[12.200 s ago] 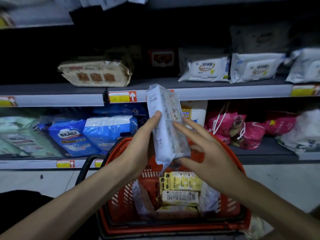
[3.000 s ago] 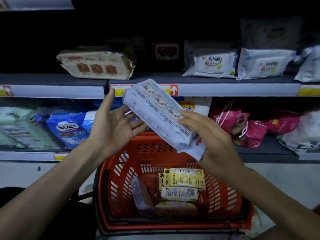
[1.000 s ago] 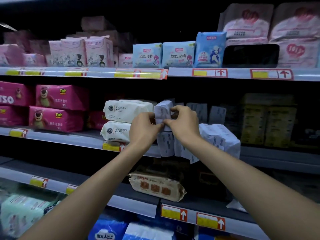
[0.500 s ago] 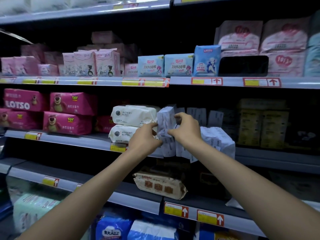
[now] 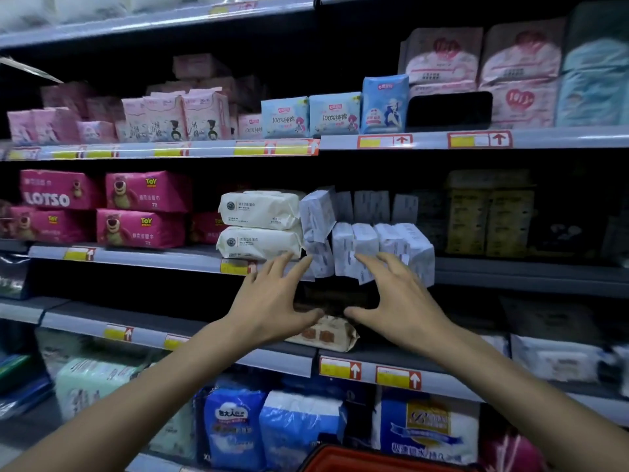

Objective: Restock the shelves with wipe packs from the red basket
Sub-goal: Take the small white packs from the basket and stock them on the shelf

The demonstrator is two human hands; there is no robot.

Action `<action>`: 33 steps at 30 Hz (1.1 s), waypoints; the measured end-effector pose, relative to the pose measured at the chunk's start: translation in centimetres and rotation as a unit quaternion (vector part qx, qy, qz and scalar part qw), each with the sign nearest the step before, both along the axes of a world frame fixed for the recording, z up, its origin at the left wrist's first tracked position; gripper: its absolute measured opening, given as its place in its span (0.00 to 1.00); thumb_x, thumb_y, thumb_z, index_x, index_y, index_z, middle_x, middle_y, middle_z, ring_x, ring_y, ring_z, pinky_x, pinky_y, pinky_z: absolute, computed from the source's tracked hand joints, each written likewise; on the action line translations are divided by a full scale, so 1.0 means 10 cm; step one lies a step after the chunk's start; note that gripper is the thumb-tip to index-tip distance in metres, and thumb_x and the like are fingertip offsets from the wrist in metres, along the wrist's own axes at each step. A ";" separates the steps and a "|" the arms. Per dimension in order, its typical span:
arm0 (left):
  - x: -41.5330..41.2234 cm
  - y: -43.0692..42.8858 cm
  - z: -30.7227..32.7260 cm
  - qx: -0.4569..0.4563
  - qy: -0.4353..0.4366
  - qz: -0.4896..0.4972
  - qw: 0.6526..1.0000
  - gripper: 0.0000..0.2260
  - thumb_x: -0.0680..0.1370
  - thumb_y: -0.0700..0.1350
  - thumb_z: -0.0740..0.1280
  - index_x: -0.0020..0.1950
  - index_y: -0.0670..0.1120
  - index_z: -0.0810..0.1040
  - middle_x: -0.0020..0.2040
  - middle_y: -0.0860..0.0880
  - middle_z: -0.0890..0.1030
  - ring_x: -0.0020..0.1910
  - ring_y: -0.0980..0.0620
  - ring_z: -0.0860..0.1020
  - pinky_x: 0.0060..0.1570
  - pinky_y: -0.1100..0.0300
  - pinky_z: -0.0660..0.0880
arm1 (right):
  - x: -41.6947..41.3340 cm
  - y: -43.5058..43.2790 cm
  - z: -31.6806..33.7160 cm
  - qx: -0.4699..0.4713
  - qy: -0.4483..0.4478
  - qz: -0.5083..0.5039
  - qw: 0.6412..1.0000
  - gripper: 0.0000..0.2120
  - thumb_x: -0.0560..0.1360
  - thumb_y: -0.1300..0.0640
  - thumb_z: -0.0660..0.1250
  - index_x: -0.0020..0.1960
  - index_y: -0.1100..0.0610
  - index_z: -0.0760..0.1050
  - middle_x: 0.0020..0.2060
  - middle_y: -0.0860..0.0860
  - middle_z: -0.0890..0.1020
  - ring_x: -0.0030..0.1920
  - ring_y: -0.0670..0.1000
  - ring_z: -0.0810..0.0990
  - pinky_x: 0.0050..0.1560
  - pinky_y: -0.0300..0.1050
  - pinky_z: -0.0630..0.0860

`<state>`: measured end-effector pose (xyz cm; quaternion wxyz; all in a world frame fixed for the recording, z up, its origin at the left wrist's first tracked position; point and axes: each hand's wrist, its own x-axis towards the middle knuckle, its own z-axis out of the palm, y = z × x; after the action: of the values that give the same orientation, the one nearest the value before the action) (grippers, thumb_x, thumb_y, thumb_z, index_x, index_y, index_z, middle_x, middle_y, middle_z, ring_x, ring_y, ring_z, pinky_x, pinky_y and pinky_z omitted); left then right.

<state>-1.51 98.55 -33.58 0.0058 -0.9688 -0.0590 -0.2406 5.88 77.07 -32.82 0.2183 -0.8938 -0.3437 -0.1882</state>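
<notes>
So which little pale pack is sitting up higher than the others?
The leftmost pale pack, next to the cream packs. It perches tilted on another; the other packs stand on the shelf.

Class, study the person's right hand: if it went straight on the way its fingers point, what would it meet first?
Most likely the row of pale wipe packs standing at the front edge of the shelf. The open right hand points up and forward at them; whether its fingertips touch is unclear.
</notes>
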 end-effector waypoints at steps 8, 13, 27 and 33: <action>-0.02 -0.25 -0.77 0.031 0.072 -0.042 0.996 0.48 0.70 0.78 0.54 0.84 0.61 0.40 0.86 0.48 0.45 0.85 0.45 0.47 0.81 0.40 0.52 | 0.00 -0.51 -0.65 -0.097 0.069 -0.019 0.993 0.56 0.70 0.30 0.70 0.83 0.43 0.37 0.83 0.53 0.43 0.82 0.56 0.40 0.81 0.57 0.43; 0.07 -0.46 -1.51 0.002 0.105 -0.080 0.991 0.42 0.76 0.73 0.56 0.85 0.57 0.49 0.85 0.48 0.55 0.80 0.43 0.63 0.71 0.42 0.69 | 0.06 -0.79 -1.34 -0.140 0.129 -0.028 0.981 0.55 0.72 0.32 0.70 0.82 0.44 0.36 0.82 0.53 0.42 0.82 0.57 0.40 0.81 0.57 0.45; 0.51 -0.89 -3.67 0.003 0.378 -0.120 0.918 0.34 0.79 0.63 0.66 0.83 0.55 0.59 0.78 0.47 0.65 0.74 0.41 0.69 0.68 0.43 0.72 | 0.19 -1.40 -3.39 -0.372 0.343 -0.009 0.862 0.50 0.75 0.34 0.67 0.83 0.49 0.40 0.80 0.59 0.49 0.81 0.63 0.48 0.79 0.62 0.52; 0.66 -1.09 -4.39 -0.080 0.498 -0.029 0.863 0.24 0.79 0.57 0.67 0.74 0.53 0.73 0.69 0.44 0.77 0.65 0.39 0.79 0.57 0.49 0.76 | 0.12 -1.53 -3.77 -0.471 0.357 0.033 0.806 0.39 0.80 0.38 0.64 0.82 0.53 0.52 0.79 0.61 0.56 0.77 0.64 0.59 0.75 0.58 0.64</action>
<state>5.05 87.64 -77.49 -0.0504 -0.9579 -0.0395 0.2799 7.04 61.77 -70.52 -0.1157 -0.8790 -0.3176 0.3365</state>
